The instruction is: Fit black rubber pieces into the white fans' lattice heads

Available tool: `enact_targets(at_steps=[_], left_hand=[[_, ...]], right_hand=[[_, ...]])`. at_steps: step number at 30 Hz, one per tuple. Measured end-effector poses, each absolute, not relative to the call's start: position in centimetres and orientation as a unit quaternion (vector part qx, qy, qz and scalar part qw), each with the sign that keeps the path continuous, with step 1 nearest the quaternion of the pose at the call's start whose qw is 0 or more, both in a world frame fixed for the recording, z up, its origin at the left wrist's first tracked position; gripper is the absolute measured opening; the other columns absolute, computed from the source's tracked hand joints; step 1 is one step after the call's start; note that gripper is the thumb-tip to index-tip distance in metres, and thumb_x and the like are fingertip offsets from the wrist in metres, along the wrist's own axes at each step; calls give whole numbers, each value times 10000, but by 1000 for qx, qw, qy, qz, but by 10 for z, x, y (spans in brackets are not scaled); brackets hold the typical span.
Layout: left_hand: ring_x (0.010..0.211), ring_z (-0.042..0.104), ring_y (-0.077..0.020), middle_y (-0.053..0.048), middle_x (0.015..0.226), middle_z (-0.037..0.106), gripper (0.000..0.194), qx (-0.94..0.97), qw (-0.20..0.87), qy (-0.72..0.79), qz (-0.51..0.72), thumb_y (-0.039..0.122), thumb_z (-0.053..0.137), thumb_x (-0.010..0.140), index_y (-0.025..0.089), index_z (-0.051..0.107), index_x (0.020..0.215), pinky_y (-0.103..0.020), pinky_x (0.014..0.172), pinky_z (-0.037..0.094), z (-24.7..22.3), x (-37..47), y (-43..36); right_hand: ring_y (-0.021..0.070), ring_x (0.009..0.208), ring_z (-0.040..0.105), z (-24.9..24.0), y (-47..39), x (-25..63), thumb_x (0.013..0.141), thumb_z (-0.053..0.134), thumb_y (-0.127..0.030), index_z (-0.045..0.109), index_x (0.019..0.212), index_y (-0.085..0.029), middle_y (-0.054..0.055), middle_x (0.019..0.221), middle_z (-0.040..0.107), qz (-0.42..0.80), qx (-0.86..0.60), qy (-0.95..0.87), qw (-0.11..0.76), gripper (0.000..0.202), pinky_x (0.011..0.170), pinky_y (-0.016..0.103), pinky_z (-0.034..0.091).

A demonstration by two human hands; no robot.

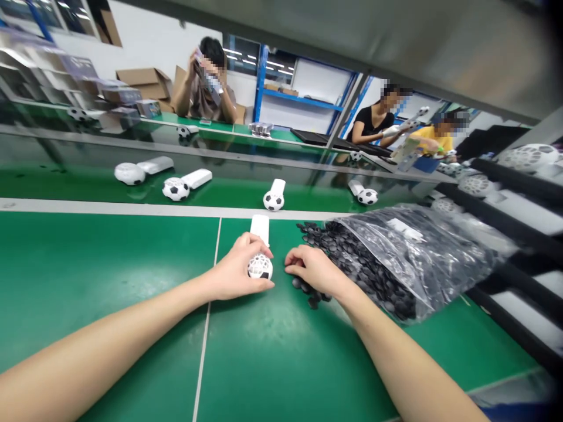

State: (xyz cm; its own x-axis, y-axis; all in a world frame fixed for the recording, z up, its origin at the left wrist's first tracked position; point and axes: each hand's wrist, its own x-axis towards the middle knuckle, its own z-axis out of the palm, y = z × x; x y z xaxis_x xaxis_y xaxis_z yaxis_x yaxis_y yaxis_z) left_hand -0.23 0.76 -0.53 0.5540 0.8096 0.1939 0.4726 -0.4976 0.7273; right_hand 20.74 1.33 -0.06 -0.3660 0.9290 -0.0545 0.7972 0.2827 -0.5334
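My left hand (240,266) grips the round head of a white handheld fan (260,268) styled like a soccer ball, thumb on the near side and fingers over the far side. The openwork head shows black patches at its lower edge; its white handle (260,227) points away from me on the green table. Just to the right, my right hand (312,268) has its thumb and fingertips drawn together; whatever they hold is hidden. Beneath and beside it lie small black pieces (303,285), part of a heap (365,264) spilling from a clear plastic bag (431,252).
Beyond the table's pale edge (109,206), a green belt (237,193) carries several soccer-ball fans (176,189). At right stands a black rack (523,228) with white parts. Across the belt, several people (206,88) work near cartons (143,83). An overhead panel (352,35) spans the top.
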Motion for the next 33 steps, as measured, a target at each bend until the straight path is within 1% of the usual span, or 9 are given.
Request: enact_targets(at_steps=[4, 7, 10, 13, 17, 20, 22, 27, 33], left_hand=[[1132, 397, -218, -42, 1142, 365, 483, 831, 356, 352, 244, 258, 688, 591, 246, 484, 1028, -395, 1003, 309, -1, -12, 12], [1088, 418, -240, -46, 1110, 357, 557, 812, 357, 398, 233, 324, 717, 544, 242, 489, 1045, -406, 950, 365, 1, -16, 14], [986, 479, -220, -37, 1059, 383, 551, 803, 378, 411, 210, 348, 700, 556, 235, 494, 1056, -389, 889, 413, 4, -19, 15], [964, 495, -200, -28, 1052, 419, 540, 824, 384, 371, 189, 282, 673, 577, 229, 492, 1084, -347, 881, 415, 10, -22, 16], [965, 507, -198, -27, 1078, 469, 549, 842, 378, 347, 169, 225, 636, 597, 227, 480, 1123, -299, 832, 426, 16, -27, 18], [939, 520, -194, -27, 1089, 497, 542, 843, 376, 354, 148, 215, 598, 624, 228, 464, 1149, -283, 791, 432, 18, -28, 19], [931, 521, -190, -25, 1098, 500, 543, 846, 370, 357, 140, 205, 576, 633, 230, 453, 1161, -272, 771, 432, 19, -28, 18], [898, 525, -176, -23, 1108, 489, 552, 847, 362, 365, 136, 184, 530, 643, 229, 422, 1182, -243, 712, 437, 18, -25, 14], [933, 512, -184, -35, 1142, 455, 555, 856, 347, 356, 140, 164, 504, 646, 223, 406, 1190, -249, 750, 431, 16, -24, 11]], right_hand=[[120, 544, 579, -1, 11, 208, 725, 553, -171, 568, 738, -195, -9, 632, 617, 258, -549, -782, 145, 32, 531, 224, 437], [111, 470, 559, 1, 7, 209, 776, 508, -222, 546, 711, -199, -21, 570, 602, 285, -539, -782, 132, 78, 489, 222, 423], [107, 450, 540, 5, 3, 206, 799, 487, -255, 538, 765, -215, -41, 547, 565, 305, -540, -768, 161, 74, 443, 211, 399], [106, 505, 542, 5, 1, 201, 802, 492, -279, 538, 813, -214, -34, 614, 553, 358, -518, -747, 212, 80, 466, 211, 425], [118, 606, 557, 2, 0, 196, 785, 542, -282, 580, 917, -199, 10, 777, 605, 410, -471, -739, 252, 161, 536, 234, 471], [140, 741, 575, 3, -1, 194, 791, 559, -252, 647, 893, -215, 28, 863, 615, 330, -429, -790, 287, 139, 681, 275, 480], [150, 813, 575, 4, -2, 192, 795, 569, -231, 672, 851, -230, 24, 860, 624, 268, -401, -821, 304, 117, 765, 288, 455], [138, 813, 577, 4, -4, 189, 820, 542, -190, 642, 918, -250, 2, 862, 640, 242, -383, -842, 291, 152, 781, 272, 443], [145, 832, 540, 4, -6, 189, 859, 446, -156, 590, 1004, -226, 46, 877, 558, 205, -348, -877, 259, 216, 764, 277, 449]])
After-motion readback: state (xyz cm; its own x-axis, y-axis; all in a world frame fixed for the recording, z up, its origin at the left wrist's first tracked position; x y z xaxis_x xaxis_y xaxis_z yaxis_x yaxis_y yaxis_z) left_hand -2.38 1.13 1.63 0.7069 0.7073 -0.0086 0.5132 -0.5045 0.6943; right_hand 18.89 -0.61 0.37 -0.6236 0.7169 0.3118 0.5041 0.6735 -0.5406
